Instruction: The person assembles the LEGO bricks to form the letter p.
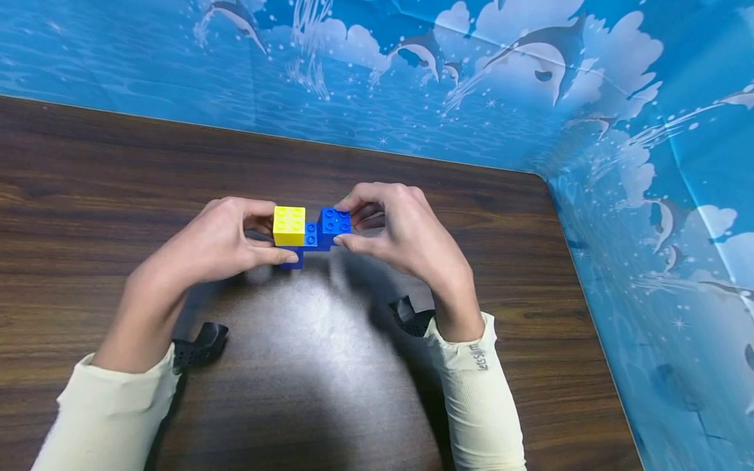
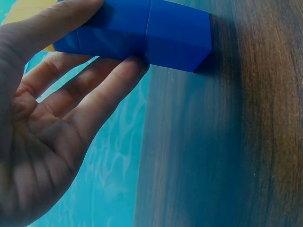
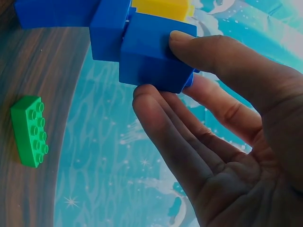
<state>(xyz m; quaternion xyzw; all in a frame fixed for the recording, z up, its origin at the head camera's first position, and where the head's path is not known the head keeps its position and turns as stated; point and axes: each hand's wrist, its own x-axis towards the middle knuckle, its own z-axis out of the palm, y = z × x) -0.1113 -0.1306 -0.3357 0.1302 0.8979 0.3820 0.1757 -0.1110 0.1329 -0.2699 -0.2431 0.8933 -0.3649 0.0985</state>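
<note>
Both hands pinching now: left hand [image 1: 220,241] on the brick build's [image 1: 311,235] yellow-topped end, right hand [image 1: 406,229] on the blue block [image 1: 334,222] opposite, all over the counter [image 1: 518,275] (green brick [image 3: 28,132] lying there too).

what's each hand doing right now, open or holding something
Left hand: closed, gripping the blue block stack at its yellow-topped end.
Right hand: closed, pinching the studded blue block at the other end.
</note>
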